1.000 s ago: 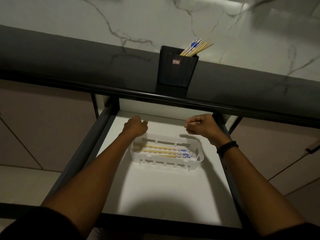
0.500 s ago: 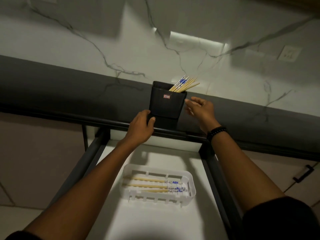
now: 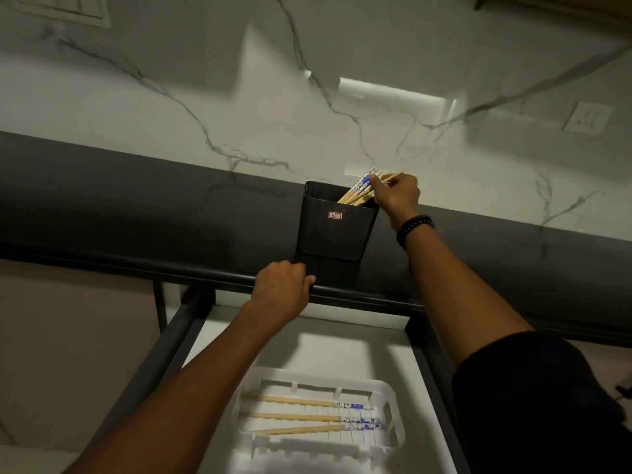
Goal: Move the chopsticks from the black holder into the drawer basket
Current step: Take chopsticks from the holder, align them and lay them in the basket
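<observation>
The black holder (image 3: 333, 230) is carried by the dark surface (image 3: 136, 206), near its front edge. Below the holder, the white basket (image 3: 396, 425) is seated on the drawer floor (image 3: 342, 350).

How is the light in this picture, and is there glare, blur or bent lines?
Head view: dim; a bright glare patch on the marble wall above the black holder; head view, bottom: the white basket looks washed out and soft; the wide lens slants the counter edge.

Holder (image 3: 333, 234): black, with small red-and-white sticker
Chopsticks (image 3: 357, 190): pale wood, with blue-and-white patterned tops
Basket (image 3: 342, 378): white
Wall (image 3: 239, 107): white marble pattern, with grey veins
Countertop (image 3: 136, 200): dark grey
Bracelet (image 3: 414, 224): black beads
Sleeve (image 3: 530, 388): black
</observation>
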